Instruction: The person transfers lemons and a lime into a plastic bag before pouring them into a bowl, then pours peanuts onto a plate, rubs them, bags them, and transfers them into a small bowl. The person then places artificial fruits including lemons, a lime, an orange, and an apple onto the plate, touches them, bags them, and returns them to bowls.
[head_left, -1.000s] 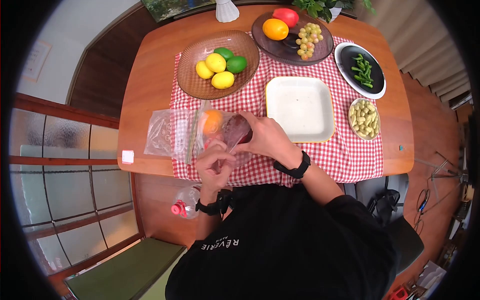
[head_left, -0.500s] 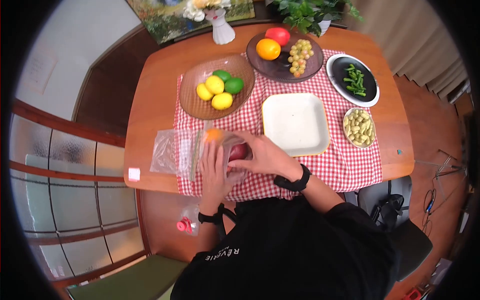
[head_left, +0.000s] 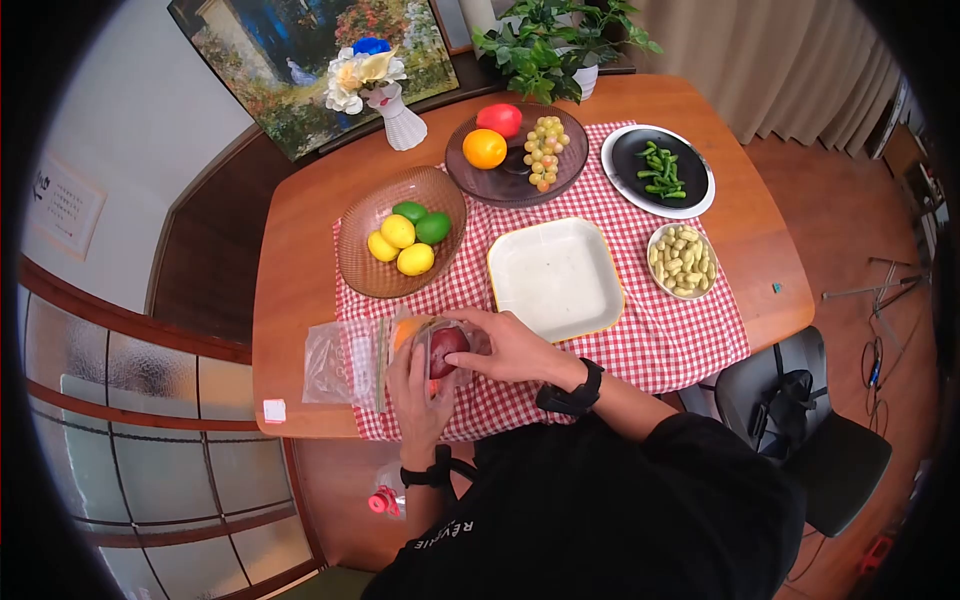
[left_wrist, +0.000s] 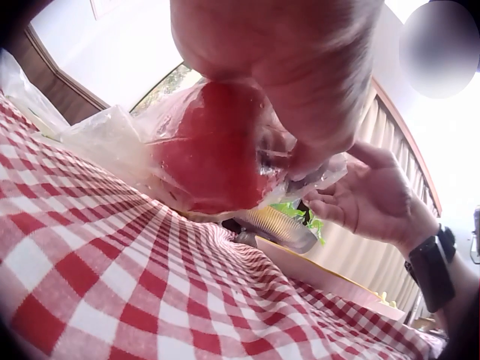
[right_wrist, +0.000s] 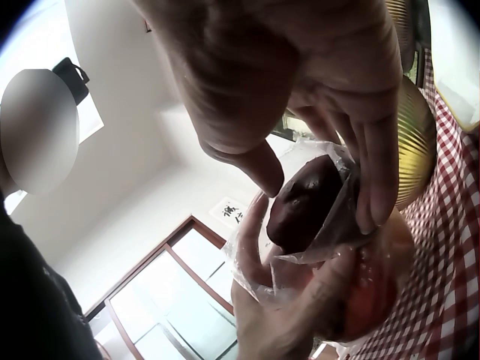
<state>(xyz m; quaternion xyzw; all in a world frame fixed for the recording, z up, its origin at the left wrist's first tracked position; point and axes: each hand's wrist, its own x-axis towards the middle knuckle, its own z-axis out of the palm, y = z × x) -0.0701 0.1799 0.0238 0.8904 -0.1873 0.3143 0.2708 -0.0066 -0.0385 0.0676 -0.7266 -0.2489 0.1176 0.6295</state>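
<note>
A dark red apple [head_left: 449, 350] sits in the mouth of a clear plastic zip bag [right_wrist: 281, 281]. My left hand [head_left: 412, 395] grips the bag around the apple, thumb on one side and fingers on the other. My right hand [head_left: 515, 345] holds the apple from the opposite side, its thumb [right_wrist: 264, 169] at the fruit's edge and its fingers over the plastic. Through the film show an orange [head_left: 405, 330] and a bright red fruit [left_wrist: 217, 150]. Flat to the left lies another clear zip bag [head_left: 325, 365] on the table's edge and checked cloth.
Behind the hands stand a brown bowl [head_left: 355, 255] of lemons and green fruit, and a dark plate [head_left: 470, 185] with fruit and grapes. A white square dish [head_left: 555, 275] is to the right, beyond it a plate of green peppers [head_left: 660, 172] and a bowl of peanuts [head_left: 683, 262].
The left fingers, curled at the bag a second ago, straightened and now wrap it. The apple shows more plainly in the bag's mouth between both hands. The head view has shifted.
</note>
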